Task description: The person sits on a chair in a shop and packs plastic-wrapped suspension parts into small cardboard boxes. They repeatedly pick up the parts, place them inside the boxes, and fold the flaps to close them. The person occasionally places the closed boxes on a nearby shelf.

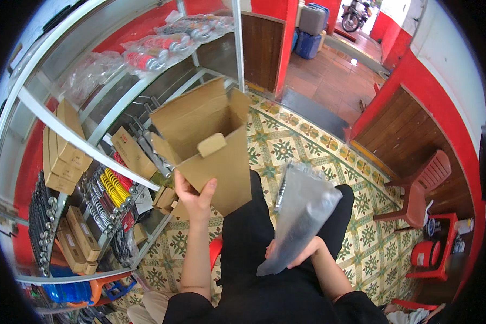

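My left hand [196, 197] grips an open cardboard box [221, 175] by its lower left side, thumb on the front face. The box's top flaps stand up and its inside looks bare as far as I can see in. Over my lap, my right hand [294, 252] is closed around a frosted plastic bag [308, 202] with a long dark thing inside, whose kind the plastic blurs. A slim metal part [281, 191] shows beside the bag's upper left edge; whether it belongs to the bag's contents I cannot tell.
On the left, a metal-framed glass shelf holds bagged red shock absorbers [146, 58], yellow springs [115, 188] and cardboard boxes [65, 159]. Patterned tiles [286, 143] cover the floor. A reddish plastic chair [418, 189] and a red stool [440, 243] stand at the right.
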`<state>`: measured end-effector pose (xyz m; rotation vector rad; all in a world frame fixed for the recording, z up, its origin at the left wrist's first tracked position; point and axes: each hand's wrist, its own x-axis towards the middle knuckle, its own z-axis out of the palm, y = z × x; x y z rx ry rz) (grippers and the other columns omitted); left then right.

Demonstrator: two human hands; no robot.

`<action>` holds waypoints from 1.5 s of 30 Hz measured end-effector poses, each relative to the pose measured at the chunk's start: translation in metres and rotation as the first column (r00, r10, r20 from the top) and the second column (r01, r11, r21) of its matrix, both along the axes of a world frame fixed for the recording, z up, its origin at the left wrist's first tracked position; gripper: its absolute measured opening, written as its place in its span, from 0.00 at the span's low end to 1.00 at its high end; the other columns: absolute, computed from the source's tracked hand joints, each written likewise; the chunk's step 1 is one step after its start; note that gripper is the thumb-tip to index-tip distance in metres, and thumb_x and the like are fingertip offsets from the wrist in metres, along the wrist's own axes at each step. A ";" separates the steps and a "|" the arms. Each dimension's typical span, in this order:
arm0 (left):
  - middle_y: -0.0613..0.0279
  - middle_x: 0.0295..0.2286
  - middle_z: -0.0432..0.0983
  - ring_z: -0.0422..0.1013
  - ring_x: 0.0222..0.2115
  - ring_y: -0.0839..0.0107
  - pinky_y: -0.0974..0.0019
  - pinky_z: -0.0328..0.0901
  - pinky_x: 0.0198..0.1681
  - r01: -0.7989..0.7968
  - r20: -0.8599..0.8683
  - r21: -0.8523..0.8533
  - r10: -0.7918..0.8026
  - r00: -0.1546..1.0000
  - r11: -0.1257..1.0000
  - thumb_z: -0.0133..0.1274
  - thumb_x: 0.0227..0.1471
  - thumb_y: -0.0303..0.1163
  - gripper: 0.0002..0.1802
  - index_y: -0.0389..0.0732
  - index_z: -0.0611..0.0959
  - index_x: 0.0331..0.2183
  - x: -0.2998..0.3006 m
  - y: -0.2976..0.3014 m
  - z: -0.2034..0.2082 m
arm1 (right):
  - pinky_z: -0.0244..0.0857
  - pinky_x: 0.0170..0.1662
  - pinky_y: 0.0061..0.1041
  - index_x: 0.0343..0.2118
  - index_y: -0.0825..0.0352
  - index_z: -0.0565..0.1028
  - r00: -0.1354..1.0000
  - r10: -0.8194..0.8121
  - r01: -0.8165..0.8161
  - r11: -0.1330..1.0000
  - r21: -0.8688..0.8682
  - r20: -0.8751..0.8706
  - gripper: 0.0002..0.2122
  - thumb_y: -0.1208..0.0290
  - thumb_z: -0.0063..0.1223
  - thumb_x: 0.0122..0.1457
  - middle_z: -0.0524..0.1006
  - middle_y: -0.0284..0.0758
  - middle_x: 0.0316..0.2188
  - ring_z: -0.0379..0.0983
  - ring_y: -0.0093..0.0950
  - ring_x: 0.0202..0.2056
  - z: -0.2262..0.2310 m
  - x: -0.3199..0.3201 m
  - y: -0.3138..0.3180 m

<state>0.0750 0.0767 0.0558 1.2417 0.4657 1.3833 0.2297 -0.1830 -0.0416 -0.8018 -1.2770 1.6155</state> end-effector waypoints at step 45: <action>0.59 0.38 0.70 0.68 0.40 0.70 0.67 0.62 0.46 0.034 0.029 -0.034 -0.033 0.999 0.999 0.66 0.35 0.31 0.36 0.34 0.66 0.46 -0.011 -0.008 0.024 | 0.62 0.46 0.29 0.50 0.76 0.65 0.994 -0.049 0.061 0.992 0.111 -0.103 0.34 0.64 0.69 0.42 0.75 0.37 0.36 0.71 0.27 0.40 0.179 0.001 0.041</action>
